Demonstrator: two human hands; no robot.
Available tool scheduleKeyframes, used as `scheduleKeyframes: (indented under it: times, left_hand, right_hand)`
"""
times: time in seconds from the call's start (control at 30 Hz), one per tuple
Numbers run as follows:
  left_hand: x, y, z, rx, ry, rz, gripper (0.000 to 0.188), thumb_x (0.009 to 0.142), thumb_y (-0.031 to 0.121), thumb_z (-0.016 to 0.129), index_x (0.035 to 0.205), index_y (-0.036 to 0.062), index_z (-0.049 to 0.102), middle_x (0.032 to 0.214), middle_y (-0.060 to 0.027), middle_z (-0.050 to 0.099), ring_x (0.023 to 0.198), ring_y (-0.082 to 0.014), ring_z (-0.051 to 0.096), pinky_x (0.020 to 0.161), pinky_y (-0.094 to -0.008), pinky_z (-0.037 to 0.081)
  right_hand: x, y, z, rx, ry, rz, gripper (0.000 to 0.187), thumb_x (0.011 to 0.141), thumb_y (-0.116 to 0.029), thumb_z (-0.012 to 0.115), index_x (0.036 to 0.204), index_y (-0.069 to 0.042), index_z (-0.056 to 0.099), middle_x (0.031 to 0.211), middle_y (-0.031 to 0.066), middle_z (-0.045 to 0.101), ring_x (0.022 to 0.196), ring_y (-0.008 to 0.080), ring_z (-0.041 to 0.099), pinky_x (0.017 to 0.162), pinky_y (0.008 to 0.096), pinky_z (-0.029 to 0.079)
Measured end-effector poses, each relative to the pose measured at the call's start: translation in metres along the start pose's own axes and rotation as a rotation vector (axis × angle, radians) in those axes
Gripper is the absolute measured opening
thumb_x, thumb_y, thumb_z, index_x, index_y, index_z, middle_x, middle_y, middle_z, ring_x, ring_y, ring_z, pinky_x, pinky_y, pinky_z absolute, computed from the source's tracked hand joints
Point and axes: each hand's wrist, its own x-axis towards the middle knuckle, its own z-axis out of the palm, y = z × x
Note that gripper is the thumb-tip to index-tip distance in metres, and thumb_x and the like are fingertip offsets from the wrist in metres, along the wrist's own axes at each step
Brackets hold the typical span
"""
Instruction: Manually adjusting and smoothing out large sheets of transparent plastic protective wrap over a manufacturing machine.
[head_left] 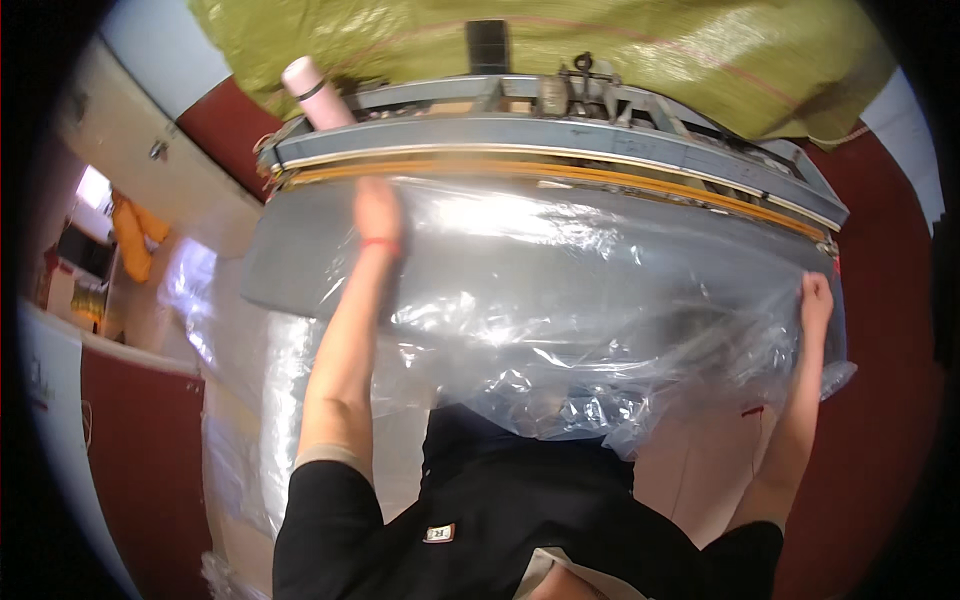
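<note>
A wide sheet of clear plastic film (520, 300) lies over a dark grey tabletop (290, 245) and droops in crumpled folds over its near edge. My right hand (817, 300) is closed, pinching the film near the table's right end. On the left, my left hand (378, 212), with a red band at the wrist, is at the film's left part, close to the far edge of the table. Motion blurs its fingers, so their grip is unclear.
Along the table's far side runs a long grey metal frame (560, 135) with an orange strip (600, 175). A pink roll (318, 95) leans at its left, and a yellow-green woven sheet (640, 45) hangs behind. More clear plastic (285, 400) lies at the lower left. A door (150, 130) stands left.
</note>
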Motion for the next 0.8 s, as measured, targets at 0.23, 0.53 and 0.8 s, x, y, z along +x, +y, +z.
scheduleKeyframes:
  times: [0.23,0.53,0.8]
  left_hand:
    - [0.044,-0.049,0.016,-0.176,0.215,-0.167,0.022,0.084,0.021,0.047,0.080,-0.0004,0.051,0.076,-0.0202,0.058,0.071,-0.0337,0.056,0.068,-0.0392,0.044]
    - [0.046,-0.044,0.030,-0.440,0.118,-0.287,0.015,0.081,0.015,0.051,0.080,0.0001,0.048,0.067,-0.0106,0.056,0.063,-0.0184,0.053,0.061,-0.0307,0.044]
    - [0.048,-0.017,0.018,-0.538,0.382,-0.506,0.011,0.081,0.005,0.040,0.085,-0.0029,0.047,0.082,-0.0159,0.058,0.073,-0.0237,0.056,0.070,-0.0324,0.045]
  right_hand:
    - [0.039,-0.033,0.124,0.272,0.206,-0.084,0.016,0.084,-0.019,0.058,0.081,-0.003,0.055,0.067,-0.0014,0.053,0.059,0.0069,0.046,0.055,0.0215,0.038]
    - [0.048,-0.032,0.134,0.528,0.286,0.109,0.015,0.078,-0.012,0.064,0.078,-0.005,0.051,0.062,0.0000,0.053,0.050,0.0059,0.046,0.046,0.0194,0.037]
    - [0.051,-0.049,0.121,0.603,0.264,0.148,0.007,0.079,-0.009,0.056,0.078,-0.004,0.051,0.063,0.0027,0.055,0.049,0.0082,0.048,0.042,0.0212,0.038]
